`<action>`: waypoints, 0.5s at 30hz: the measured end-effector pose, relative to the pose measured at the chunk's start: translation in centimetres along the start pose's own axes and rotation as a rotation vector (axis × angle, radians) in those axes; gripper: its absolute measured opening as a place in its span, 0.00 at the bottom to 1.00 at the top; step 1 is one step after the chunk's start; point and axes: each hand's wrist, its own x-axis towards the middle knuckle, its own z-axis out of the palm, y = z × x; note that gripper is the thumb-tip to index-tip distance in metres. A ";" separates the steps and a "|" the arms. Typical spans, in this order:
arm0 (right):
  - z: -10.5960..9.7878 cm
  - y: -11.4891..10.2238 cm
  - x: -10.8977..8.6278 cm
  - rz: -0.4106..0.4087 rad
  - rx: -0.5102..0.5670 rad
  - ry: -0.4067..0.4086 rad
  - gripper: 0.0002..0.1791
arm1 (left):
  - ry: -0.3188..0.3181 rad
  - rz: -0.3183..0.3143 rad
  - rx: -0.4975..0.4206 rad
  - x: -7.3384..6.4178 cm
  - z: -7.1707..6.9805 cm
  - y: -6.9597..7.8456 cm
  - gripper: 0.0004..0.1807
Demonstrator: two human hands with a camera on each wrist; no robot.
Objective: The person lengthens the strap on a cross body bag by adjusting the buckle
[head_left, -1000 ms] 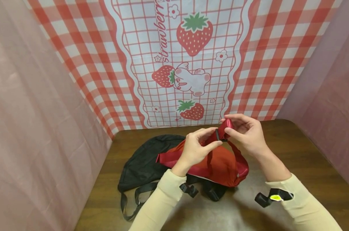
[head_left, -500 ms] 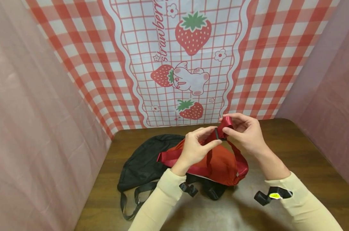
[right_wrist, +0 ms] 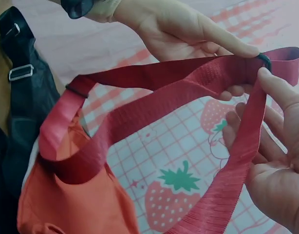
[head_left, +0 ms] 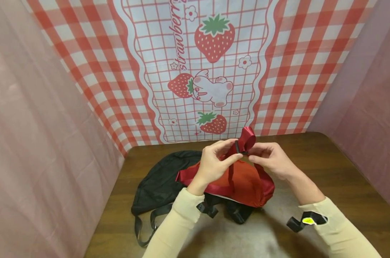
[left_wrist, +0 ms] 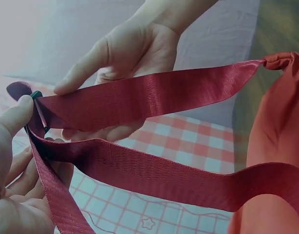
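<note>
A red webbing strap (head_left: 247,138) runs from an orange-red bag (head_left: 246,182) up to my hands, threaded through a dark slider buckle (head_left: 237,147). Above the buckle the strap stands in a free loop. My left hand (head_left: 212,161) pinches strap and buckle between thumb and fingers from the left. From the right, my right hand (head_left: 273,161) pinches the strap close by the buckle; its thumb (right_wrist: 278,87) lies right at the buckle's edge in the right wrist view. Two lengths of strap (left_wrist: 154,92) stretch back toward the bag in the left wrist view.
A black bag (head_left: 162,179) lies under and left of the orange-red one, its thin strap (head_left: 140,233) looped toward the front. All this rests on a brown wooden table (head_left: 304,154). A checked strawberry cloth (head_left: 214,89) hangs behind, with pink curtains at both sides.
My right hand has let go of the loop's top and slid down to the strap beside the buckle. The loop stands free, and buckle and left hand have shifted slightly left.
</note>
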 end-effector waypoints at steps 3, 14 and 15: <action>0.1 0.2 -0.2 0.013 0.022 0.036 0.19 | 0.000 0.007 0.007 0.0 -0.1 0.2 0.24; 1.2 0.2 -0.4 -0.031 -0.072 0.093 0.21 | 0.009 0.017 0.002 0.1 -0.3 0.2 0.25; 1.4 0.0 -0.2 -0.045 -0.090 0.109 0.20 | 0.008 0.018 -0.001 0.1 -0.3 0.2 0.25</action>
